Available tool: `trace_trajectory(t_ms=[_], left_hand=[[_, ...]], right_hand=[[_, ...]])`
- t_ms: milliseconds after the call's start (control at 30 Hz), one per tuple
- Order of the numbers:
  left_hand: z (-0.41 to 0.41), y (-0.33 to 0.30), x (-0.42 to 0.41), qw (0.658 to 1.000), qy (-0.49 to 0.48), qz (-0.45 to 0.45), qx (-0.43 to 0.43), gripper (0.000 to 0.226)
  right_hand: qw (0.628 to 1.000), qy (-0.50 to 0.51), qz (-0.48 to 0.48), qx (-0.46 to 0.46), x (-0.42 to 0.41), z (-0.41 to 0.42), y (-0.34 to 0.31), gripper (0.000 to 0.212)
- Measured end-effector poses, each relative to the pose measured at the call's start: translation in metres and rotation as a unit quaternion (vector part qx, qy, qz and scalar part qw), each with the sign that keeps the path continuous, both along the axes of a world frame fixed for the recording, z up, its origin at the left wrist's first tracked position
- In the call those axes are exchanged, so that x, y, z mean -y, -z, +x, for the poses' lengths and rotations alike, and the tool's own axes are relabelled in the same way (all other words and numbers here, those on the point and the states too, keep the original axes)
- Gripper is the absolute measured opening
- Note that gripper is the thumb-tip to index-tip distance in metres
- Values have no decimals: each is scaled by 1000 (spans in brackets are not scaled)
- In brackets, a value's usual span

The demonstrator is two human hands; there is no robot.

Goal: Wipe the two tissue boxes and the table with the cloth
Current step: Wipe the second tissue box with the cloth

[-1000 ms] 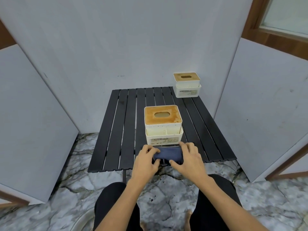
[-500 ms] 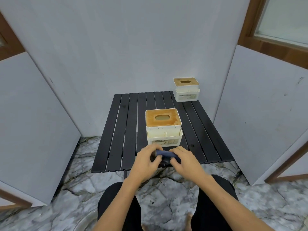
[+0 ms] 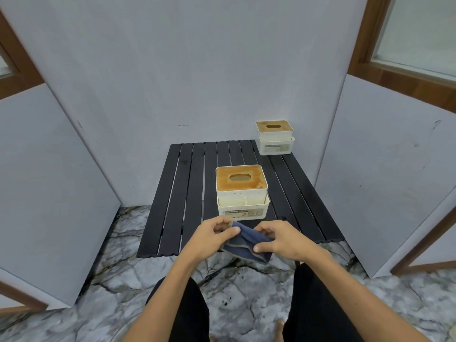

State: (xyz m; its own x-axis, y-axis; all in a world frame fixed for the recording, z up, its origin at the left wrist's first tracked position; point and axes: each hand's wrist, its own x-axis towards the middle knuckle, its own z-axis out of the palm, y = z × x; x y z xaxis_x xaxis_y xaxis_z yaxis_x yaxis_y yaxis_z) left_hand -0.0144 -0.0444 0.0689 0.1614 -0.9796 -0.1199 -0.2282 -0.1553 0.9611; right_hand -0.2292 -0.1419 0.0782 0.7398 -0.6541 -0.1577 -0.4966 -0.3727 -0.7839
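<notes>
Light was soft, even and fairly bright, with faint shadows under the table (image 3: 187, 193). Wide-angle distortion bowed the edges; focus stayed sharp.

The cloth (image 3: 246, 243) is soft dark-blue woven fabric, matt, with a paler stitched hem along its edges. The near tissue box (image 3: 242, 193) at the table's centre is cream plastic, smooth and faintly glossy, speckled with grime; its lid looks like wood or bamboo, orange-brown, blotchy and dull. The far tissue box (image 3: 275, 138) at 1 o'clock has the same cream plastic body and a cleaner, evenly tan wooden lid. The table (image 3: 192, 188) is made of black slats, smooth with a low sheen, possibly painted metal, though the view cannot settle that. The floor (image 3: 246, 280) is polished marble-patterned stone, grey with dark veins. The surrounding panels (image 3: 37, 181) are matt pale grey.
</notes>
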Motion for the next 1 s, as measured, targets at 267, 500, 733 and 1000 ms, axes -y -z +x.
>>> trace_trajectory(t_ms=[267,500,733,1000], left_hand=[[1,-15,29,997,29,-27,70,17],[27,-47,81,971,-122,-114,171,17],[47,-32,151,948,-109,-87,285,39],[44,2,177,939,-107,-70,318,43]], right_hand=[[988,34,94,118,1,11,-8,23],[982,126,17,142,50,10,-27,17],[975,188,-43,114,120,56,-50,23],[953,263,-151,9,142,80,-28,20]])
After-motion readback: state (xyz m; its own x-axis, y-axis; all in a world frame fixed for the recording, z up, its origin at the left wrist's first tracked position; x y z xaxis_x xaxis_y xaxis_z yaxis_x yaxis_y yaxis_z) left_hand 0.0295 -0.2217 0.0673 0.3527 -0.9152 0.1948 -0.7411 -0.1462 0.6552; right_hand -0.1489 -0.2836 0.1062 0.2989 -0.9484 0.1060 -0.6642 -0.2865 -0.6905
